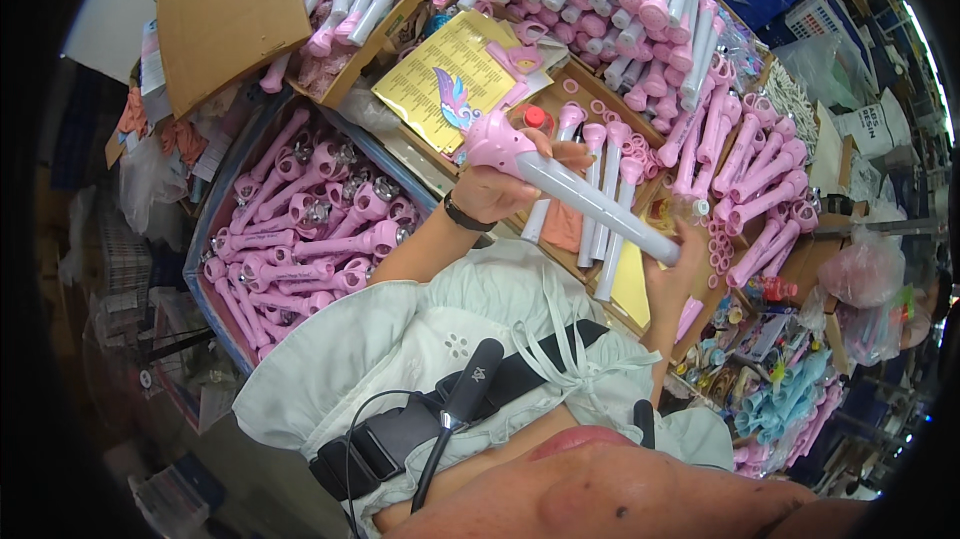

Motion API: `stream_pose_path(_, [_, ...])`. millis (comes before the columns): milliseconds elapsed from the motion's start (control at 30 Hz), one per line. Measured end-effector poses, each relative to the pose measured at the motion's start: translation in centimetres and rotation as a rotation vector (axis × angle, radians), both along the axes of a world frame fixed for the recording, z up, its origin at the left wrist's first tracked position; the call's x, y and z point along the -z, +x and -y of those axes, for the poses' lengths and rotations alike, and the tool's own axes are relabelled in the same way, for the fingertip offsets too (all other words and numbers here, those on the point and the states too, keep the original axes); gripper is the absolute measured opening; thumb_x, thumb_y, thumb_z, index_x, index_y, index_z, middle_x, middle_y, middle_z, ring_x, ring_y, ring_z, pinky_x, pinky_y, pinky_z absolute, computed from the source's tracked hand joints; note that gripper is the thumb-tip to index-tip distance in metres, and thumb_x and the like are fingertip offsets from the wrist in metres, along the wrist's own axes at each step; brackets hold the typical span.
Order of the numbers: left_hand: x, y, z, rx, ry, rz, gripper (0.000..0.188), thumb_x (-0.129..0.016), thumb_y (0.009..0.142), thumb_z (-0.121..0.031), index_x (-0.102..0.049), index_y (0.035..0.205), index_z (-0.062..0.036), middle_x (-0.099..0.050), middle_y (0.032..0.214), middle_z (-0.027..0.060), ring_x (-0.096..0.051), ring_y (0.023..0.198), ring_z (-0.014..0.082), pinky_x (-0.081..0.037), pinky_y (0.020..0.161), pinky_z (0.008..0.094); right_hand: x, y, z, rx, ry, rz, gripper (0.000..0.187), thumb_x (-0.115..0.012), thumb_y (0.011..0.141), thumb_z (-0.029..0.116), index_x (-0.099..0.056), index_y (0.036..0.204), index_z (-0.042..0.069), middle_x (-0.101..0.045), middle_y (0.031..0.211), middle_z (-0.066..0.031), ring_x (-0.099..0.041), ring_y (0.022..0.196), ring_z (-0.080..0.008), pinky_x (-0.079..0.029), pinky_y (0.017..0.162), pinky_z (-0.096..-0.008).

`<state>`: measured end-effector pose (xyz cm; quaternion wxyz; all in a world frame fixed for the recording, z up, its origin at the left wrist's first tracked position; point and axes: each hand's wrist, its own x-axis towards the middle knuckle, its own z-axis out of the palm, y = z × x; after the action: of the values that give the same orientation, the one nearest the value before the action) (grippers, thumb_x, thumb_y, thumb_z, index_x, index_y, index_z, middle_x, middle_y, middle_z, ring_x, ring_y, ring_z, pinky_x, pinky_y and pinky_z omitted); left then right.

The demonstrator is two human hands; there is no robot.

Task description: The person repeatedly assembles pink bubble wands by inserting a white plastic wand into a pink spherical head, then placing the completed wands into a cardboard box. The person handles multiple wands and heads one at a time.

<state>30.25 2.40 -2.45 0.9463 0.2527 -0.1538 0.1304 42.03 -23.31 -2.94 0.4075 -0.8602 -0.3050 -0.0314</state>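
Observation:
A toy wand with a pink head (500, 142) and a translucent white tube (590, 204) lies slantwise across both my hands. A blue and purple wing ornament (455, 101) stands out from its head. My left hand (490, 195), with a black band at the wrist, is closed round the wand just below the head. At the tube's lower right end, my right hand (672, 274) has its fingers bent around the tip. Just beyond the wand, several unfinished-looking wands with white tubes (601, 189) and pink ends lie on the bench beside a red bottle cap (536, 119).
At left stands a blue-edged bin (215, 194) full of pink handles (300, 229). White-tubed wands (640, 9) are heaped at the back. Pink handles (765, 174) and small pink rings (718, 249) lie at right. A yellow printed sheet (430, 69) and a cardboard flap (230, 19) are farther left.

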Motion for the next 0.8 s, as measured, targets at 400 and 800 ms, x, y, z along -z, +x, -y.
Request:
stream_pose_path(400, [0.9, -0.6, -1.3, -0.02, -0.096, -0.06, 0.05, -0.053, 0.066, 0.012, -0.051, 0.11, -0.0118, -0.05, 0.116, 0.0083, -0.034, 0.128, 0.0371, -0.033, 0.1, 0.0593, -0.9, 1.0, -1.0, -0.007, 0.425, -0.362, 0.055, -0.067, 0.074, -0.004, -0.042, 0.123, 0.005, -0.049, 0.109, -0.0077, -0.051, 0.099, -0.0157, -0.043, 0.084, -0.0269])
stream_pose_path(800, [2.9, -0.3, -2.3, 0.001, -0.328, -0.078, 0.055, -0.055, 0.065, 0.005, -0.051, 0.117, -0.0117, -0.049, 0.119, 0.0076, -0.033, 0.13, 0.0317, -0.023, 0.104, 0.0641, -3.1, 1.2, 0.3, -0.302, 0.703, -0.528, 0.052, -0.063, 0.076, -0.007, -0.044, 0.123, 0.004, -0.052, 0.12, -0.0082, -0.05, 0.11, -0.0168, -0.039, 0.094, -0.0308])
